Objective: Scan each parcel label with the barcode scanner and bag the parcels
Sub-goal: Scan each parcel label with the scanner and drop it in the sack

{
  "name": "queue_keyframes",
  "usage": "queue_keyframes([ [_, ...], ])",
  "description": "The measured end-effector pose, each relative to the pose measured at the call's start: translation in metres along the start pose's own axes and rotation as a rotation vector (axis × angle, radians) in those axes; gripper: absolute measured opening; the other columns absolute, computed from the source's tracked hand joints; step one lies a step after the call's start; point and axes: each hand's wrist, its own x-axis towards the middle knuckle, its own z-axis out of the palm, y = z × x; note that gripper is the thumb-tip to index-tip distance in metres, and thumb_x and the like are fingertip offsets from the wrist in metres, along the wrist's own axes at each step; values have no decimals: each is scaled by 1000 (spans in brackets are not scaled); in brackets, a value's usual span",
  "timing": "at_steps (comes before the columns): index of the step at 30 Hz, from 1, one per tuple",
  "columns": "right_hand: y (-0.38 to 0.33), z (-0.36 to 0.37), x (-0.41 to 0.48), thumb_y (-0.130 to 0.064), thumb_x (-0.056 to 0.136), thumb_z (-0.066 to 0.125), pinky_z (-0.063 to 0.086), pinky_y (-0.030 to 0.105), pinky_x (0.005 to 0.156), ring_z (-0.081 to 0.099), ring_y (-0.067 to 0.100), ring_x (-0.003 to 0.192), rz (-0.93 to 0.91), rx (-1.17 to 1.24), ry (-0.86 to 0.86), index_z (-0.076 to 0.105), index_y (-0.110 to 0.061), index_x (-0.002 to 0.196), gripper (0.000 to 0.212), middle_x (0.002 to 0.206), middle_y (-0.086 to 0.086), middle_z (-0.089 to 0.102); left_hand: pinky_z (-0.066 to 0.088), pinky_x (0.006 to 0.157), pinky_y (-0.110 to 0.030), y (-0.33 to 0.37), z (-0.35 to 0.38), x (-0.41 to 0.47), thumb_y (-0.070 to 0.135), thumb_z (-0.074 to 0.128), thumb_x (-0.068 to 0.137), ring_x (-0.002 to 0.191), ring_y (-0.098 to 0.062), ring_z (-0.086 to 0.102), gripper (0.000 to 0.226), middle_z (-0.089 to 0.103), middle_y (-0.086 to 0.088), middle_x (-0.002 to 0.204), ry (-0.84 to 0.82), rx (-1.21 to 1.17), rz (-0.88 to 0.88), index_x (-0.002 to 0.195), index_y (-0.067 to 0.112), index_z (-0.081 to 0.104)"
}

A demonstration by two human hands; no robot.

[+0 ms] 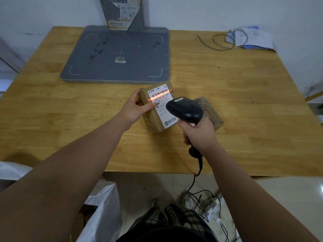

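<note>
A brown cardboard parcel [153,119] lies on the wooden table [244,102], tilted up, with a white shipping label [161,102] on top. My left hand [135,107] grips its left edge. My right hand [199,131] is closed around the handle of a black barcode scanner [184,110], held just over the label's right side. An orange-red scan line crosses the barcode at the label's top. A second brown parcel [209,110] lies behind the scanner, partly hidden. A white plastic bag [103,212] stands open on the floor below the table's front edge.
A grey scale platform [118,55] sits at the back of the table, its post rising against the wall. A coiled grey cable [225,41] and some papers [253,38] lie at the back right. The scanner's black cord [194,182] hangs to a power strip on the floor.
</note>
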Motion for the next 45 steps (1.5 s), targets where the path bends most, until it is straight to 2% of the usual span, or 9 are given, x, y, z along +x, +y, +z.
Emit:
queue_keyframes([
  [4,-12,-9,1,-23,89,63,47,22,45,55,11,41,9,-67,-10,57,-9,66,27,52,4,56,43,69,-10,-1,0,1,20,75,83,102,-4,51,74,55,12,107,0,-7,-3,144,30,35],
  [14,-34,-22,7,-19,82,61,45,26,47,52,15,37,24,-99,3,51,-10,57,28,44,3,54,41,63,-5,3,2,-1,19,74,84,103,-3,49,73,53,7,117,-17,16,32,146,28,34],
  [22,-34,-19,9,-20,82,61,45,25,46,54,16,40,30,-78,-20,56,-10,66,19,51,6,57,42,69,-9,5,4,-2,19,74,84,109,-8,50,73,54,6,118,-27,32,46,145,27,35],
  [28,-20,-18,9,-21,84,63,47,26,45,56,15,41,16,-73,11,60,-6,69,21,52,7,57,43,66,-9,5,5,-5,19,74,84,108,-7,48,74,52,6,119,-18,41,47,146,28,34],
  [33,15,-11,-9,-8,87,62,45,22,44,51,11,39,23,51,76,55,-9,61,26,44,1,52,41,68,-8,3,6,-7,19,74,84,109,-6,47,76,51,8,120,-4,37,43,147,27,32],
  [39,45,-6,-16,0,84,61,45,31,48,52,17,40,-5,90,93,53,-11,61,26,48,6,48,40,69,-8,1,7,-9,19,74,84,111,-7,47,74,51,8,121,15,23,35,146,27,34],
  [45,44,-8,-18,1,84,61,42,21,43,51,12,38,-44,93,93,53,-10,60,28,50,10,49,40,64,-6,2,8,-11,19,73,84,97,2,50,71,53,9,118,25,33,25,144,28,36],
])
